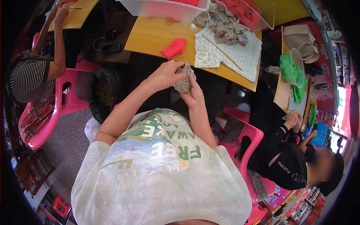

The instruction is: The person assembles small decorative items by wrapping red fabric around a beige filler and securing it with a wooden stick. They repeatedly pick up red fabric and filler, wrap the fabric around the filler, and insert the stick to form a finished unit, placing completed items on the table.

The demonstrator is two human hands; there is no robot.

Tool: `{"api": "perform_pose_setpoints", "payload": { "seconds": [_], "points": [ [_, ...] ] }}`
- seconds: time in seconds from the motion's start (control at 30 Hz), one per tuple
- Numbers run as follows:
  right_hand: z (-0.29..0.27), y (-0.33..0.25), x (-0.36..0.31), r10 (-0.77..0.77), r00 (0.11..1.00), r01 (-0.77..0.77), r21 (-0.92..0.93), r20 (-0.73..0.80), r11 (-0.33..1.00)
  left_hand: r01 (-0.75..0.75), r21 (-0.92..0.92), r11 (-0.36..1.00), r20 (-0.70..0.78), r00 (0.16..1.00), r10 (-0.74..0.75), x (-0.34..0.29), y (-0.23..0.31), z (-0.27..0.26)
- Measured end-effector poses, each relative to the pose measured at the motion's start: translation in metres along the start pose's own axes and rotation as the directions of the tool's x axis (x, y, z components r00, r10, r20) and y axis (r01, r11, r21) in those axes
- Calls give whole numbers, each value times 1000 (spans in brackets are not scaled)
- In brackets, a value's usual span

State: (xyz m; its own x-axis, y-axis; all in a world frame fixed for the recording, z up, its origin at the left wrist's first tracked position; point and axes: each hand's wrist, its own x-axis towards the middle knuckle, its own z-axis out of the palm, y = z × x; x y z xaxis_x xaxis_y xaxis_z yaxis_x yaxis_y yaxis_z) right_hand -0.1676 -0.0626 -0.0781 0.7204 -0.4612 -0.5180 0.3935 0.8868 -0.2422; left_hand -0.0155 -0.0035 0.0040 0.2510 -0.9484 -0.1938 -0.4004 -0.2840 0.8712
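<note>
Above my lap, at the near edge of the table, both hands are closed on a crumpled piece of thin grey-brown fabric [183, 79]. My left hand [165, 76] grips its upper left side, with the fingertips bent over it. Around its lower right side curls my right hand [194, 94], thumb raised along the fabric. Just beyond them, a small folded red cloth piece [174, 48] lies on the yellow table [150, 35]. A pile of similar grey-brown fabric [225, 25] rests on a white cloth [210, 52], beside a thin wooden stick [223, 52].
Clear plastic bins [165, 10] with red fabric stand at the table's far side. A black-lined bin [98, 93] is at my left. Co-workers sit on both sides on pink chairs [48, 123]. At right, a clear tub [292, 67] holds green fabric near a beige bag [301, 39].
</note>
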Motion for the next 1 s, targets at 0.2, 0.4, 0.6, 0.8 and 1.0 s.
{"api": "perform_pose_setpoints", "payload": {
  "seconds": [0.2, 0.4, 0.6, 0.8, 1.0],
  "points": [
    [-5, -6, 5, -8, 999, 12, 90, -38, 996, 7, 206, 979, -409, 909, 80, 40, -19, -21],
    [2, -8, 2, -31, 992, 31, 5, -122, 999, 212, 497, 841, -493, 867, 73, 78, -28, -7],
    [17, -22, 0, -159, 982, 136, -204, -99, 969, -25, -52, 998, -371, 928, 4, 88, -67, -24],
    [47, -24, 4, -433, 901, 390, -473, 20, 790, -7, -886, 463, -154, 947, -280, 56, -50, -32],
    [65, -19, 1, -489, 861, 472, -575, 138, 668, -67, -929, 363, -189, 931, -311, 40, -52, -20]
  ]
}}
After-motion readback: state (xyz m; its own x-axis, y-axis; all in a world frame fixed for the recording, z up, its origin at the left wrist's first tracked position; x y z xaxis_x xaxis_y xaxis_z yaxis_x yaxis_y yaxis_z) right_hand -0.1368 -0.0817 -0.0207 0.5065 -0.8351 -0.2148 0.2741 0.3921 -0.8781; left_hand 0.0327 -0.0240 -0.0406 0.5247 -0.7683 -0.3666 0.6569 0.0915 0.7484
